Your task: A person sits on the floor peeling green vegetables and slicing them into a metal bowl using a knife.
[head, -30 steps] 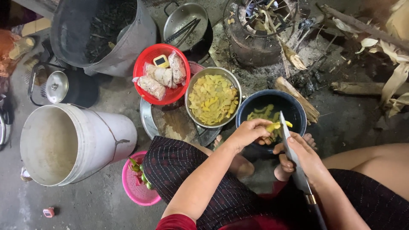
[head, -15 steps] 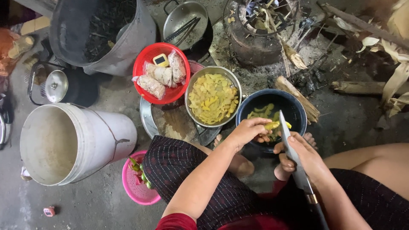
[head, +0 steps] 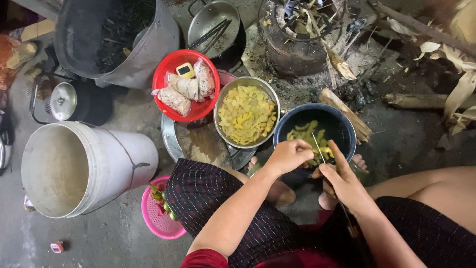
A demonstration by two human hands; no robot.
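My left hand (head: 290, 155) is closed on a yellow-green vegetable piece (head: 323, 150) over the near rim of a dark blue bowl (head: 342, 125) that holds several cut yellow-green pieces. My right hand (head: 345, 183) grips a knife (head: 320, 151) whose thin blade points up to that piece, edge-on to the camera. A metal bowl (head: 225, 99) full of yellow cut pieces stands just left of the blue bowl.
A red bowl (head: 166, 67) holds plastic bags and a small yellow box. A large white bucket (head: 124, 159) lies at left, a pink basket (head: 153, 218) by my knee. Behind are a dark tub (head: 148, 49), a pan (head: 208, 20), a clay stove (head: 292, 49) and firewood (head: 344, 114).
The knife blade has turned from flat-on to edge-on at the piece in my left hand. Both hands stay over the blue bowl's near rim.
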